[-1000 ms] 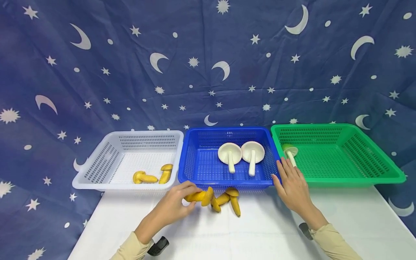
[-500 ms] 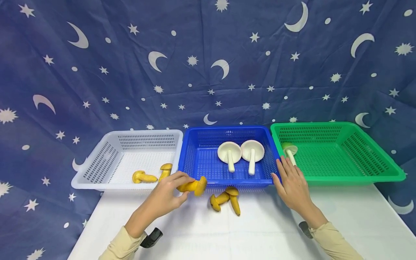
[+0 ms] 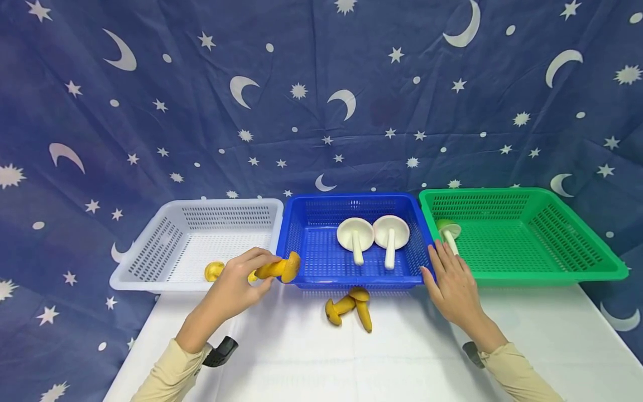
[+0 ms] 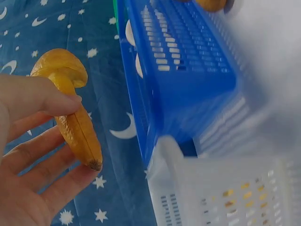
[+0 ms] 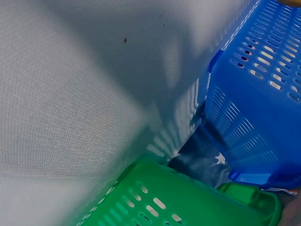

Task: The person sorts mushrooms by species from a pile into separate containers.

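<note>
My left hand (image 3: 237, 286) pinches a yellow mushroom (image 4: 77, 127) by its stem, thumb on one side and fingers on the other. In the head view this mushroom is over the front corner where the white basket (image 3: 145, 287) meets the blue basket (image 3: 346, 282). Partly hidden behind the hand, two yellow mushrooms (image 3: 214, 271) lie in the white basket. My right hand (image 3: 456, 289) rests with straight fingers at the adjoining front corners of the blue basket and the green basket (image 3: 532, 277). On the table, two more yellow mushrooms (image 3: 363, 314) lie touching.
Inside the blue basket lie two white mushrooms (image 3: 355, 237), stems toward me. One green-capped mushroom (image 3: 448, 230) leans at the green basket's left wall. The baskets stand side by side on a white tablecloth (image 3: 387, 363), before a dark blue star-patterned cloth (image 3: 321, 84).
My left hand has lifted the yellow mushroom from beside the other two on the table and carried it left and up toward the white basket. My right hand stays in place.
</note>
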The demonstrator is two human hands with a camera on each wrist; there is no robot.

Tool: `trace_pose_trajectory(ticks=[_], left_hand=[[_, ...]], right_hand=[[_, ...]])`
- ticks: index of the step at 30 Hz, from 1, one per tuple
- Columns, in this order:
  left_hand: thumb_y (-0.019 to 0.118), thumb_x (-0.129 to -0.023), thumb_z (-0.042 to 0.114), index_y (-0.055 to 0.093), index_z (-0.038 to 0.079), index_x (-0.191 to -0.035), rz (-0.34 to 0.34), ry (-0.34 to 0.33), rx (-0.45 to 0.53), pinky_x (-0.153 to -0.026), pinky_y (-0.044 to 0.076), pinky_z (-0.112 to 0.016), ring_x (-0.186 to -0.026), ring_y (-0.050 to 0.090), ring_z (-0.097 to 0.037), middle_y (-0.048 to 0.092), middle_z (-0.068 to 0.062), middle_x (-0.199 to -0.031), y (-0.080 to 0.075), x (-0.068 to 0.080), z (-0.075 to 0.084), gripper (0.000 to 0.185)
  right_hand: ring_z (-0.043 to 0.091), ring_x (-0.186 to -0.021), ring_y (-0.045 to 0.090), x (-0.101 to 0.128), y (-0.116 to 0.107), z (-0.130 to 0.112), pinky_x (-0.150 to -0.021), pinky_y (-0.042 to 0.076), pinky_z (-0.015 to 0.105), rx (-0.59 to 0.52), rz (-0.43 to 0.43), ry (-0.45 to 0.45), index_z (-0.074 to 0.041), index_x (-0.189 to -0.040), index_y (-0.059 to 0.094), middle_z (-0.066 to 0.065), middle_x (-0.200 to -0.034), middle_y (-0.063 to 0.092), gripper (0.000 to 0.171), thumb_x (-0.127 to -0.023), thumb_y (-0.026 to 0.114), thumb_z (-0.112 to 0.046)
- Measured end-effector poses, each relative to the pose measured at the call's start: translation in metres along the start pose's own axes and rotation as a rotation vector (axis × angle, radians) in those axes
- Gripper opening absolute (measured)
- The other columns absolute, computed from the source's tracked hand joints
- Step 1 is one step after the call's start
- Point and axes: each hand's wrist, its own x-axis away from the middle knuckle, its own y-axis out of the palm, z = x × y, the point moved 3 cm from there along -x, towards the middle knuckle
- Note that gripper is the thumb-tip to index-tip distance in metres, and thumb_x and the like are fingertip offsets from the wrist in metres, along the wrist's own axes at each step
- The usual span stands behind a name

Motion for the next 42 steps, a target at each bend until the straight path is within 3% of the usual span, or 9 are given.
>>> trace_pose_trajectory(ticks=[9,27,36,42], left_hand=[[0.076,-0.069,-0.001,0.070,0.007,-0.102,0.037,-0.007,-0.022,-0.066,0.053,-0.031,-0.077,0.057,-0.013,0.065,-0.001,-0.097,-0.014,-0.005,-0.020,0.034],[0.072,-0.065,-0.006,0.070,0.006,-0.099,0.049,-0.089,-0.051,-0.067,0.053,-0.034,-0.077,0.058,-0.016,0.066,-0.002,-0.094,-0.028,-0.004,-0.060,0.036],[0.070,-0.069,-0.009,0.069,0.000,-0.101,0.022,-0.194,-0.046,-0.071,0.057,-0.045,-0.083,0.061,-0.026,0.065,-0.011,-0.096,-0.033,0.001,-0.091,0.033],[0.068,-0.072,-0.010,0.067,-0.004,-0.104,-0.033,-0.293,-0.034,-0.076,0.055,-0.048,-0.089,0.061,-0.032,0.064,-0.017,-0.100,-0.033,0.003,-0.111,0.033]], right_hand=[[0.039,-0.136,0.028,0.001,-0.001,0.000,-0.103,0.028,0.061,-0.004,-0.010,0.009,0.005,-0.138,0.043,0.024,-0.145,0.036,0.055,-0.097,0.047,-0.033],[0.038,-0.136,0.028,0.001,0.000,0.001,-0.104,0.028,0.060,-0.006,-0.007,0.020,0.004,-0.139,0.042,0.023,-0.146,0.035,0.055,-0.097,0.046,-0.033],[0.036,-0.138,0.026,0.000,-0.001,0.001,-0.104,0.027,0.060,-0.005,-0.007,0.018,0.004,-0.139,0.042,0.023,-0.146,0.035,0.055,-0.098,0.046,-0.032],[0.037,-0.137,0.027,0.000,0.000,0.000,-0.105,0.027,0.060,0.005,-0.004,0.014,0.004,-0.138,0.043,0.024,-0.145,0.036,0.055,-0.097,0.046,-0.032]])
